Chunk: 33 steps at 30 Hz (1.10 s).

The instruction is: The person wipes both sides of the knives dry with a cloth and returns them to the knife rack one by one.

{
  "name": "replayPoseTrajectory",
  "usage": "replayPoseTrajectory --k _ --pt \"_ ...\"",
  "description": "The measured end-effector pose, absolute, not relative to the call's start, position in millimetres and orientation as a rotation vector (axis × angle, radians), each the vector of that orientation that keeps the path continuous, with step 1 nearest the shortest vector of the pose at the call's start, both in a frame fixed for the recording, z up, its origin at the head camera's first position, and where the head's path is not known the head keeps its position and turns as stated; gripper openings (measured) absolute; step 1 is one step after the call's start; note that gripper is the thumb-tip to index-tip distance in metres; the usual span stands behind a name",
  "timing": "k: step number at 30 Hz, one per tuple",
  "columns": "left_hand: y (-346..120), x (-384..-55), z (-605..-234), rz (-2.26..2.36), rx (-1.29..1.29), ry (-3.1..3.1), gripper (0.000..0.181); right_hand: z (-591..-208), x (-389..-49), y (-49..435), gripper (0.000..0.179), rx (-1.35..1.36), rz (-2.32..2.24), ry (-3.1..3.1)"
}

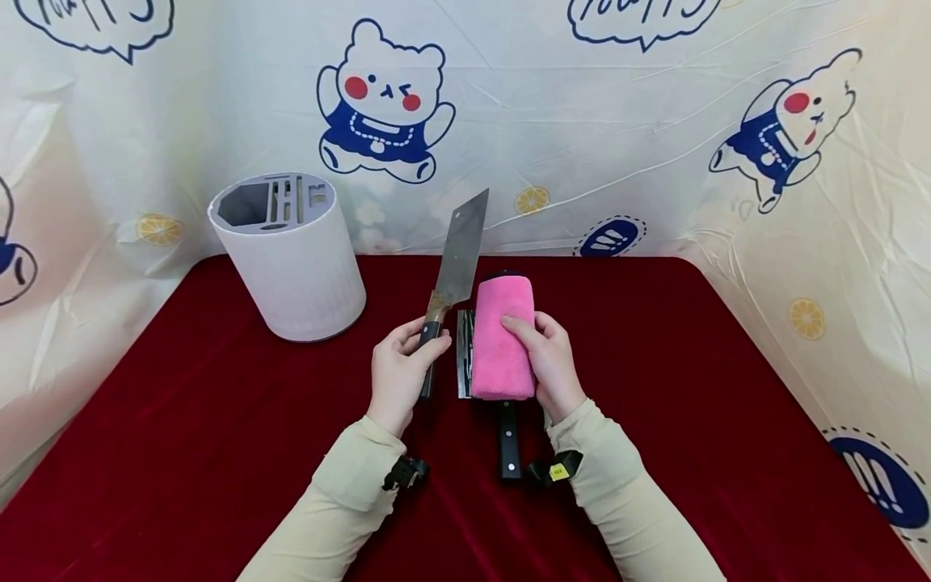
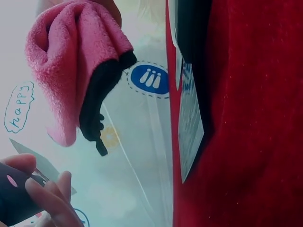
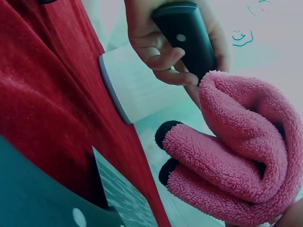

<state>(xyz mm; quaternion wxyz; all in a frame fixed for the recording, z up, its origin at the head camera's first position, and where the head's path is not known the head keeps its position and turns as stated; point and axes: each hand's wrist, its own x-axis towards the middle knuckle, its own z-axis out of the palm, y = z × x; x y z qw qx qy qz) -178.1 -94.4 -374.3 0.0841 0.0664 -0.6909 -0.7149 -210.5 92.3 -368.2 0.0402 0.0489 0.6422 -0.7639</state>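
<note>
Held cleaver (image 1: 465, 242), one, broad steel blade, dark handle: centre of the frame, raised off the table, long axis running up the frame and leaning right. Left hand (image 1: 398, 376): fingers curled about that handle, thumb on its near face. Pink towel (image 1: 502, 343), one, folded, black-edged: just right of the cleaver, apart from its blade, long axis nearly vertical in the frame. Right hand (image 1: 556, 368): fingers gripping the towel's right side, thumb across its front; this is the hand nearer the towel, the blade lying up and to its left. Second broad-bladed knife (image 1: 509, 444), one, black riveted handle: flat on the table below the towel, which hides most of its blade. White knife block (image 1: 301, 275), cylindrical, grey slotted top: upper left, standing on the table. Table (image 1: 655, 485): covered in dark red velvety cloth. Backdrop (image 1: 524, 97): pale sheeting printed with cartoon bears and orange slices, wrinkled at right.
</note>
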Motion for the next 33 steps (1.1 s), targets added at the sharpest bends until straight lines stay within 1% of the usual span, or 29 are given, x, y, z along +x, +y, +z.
replayPoseTrajectory --k 4,11,19,33 --pt "-93 -179 -376 -2.183 0.216 -2.033 0.043 -371 -208 90 0.028 0.135 -2.307 1.991" --pt "-87 -177 -378 -2.232 0.266 -2.031 0.036 -377 -205 80 0.033 0.090 -2.235 2.049" --pt "-79 -173 -377 -2.288 0.234 -2.023 0.039 -379 -199 72 0.035 0.067 -2.253 2.114" --pt "-72 -170 -377 -2.137 0.231 -2.075 0.037 -378 -189 61 0.037 -0.057 -2.308 2.046"
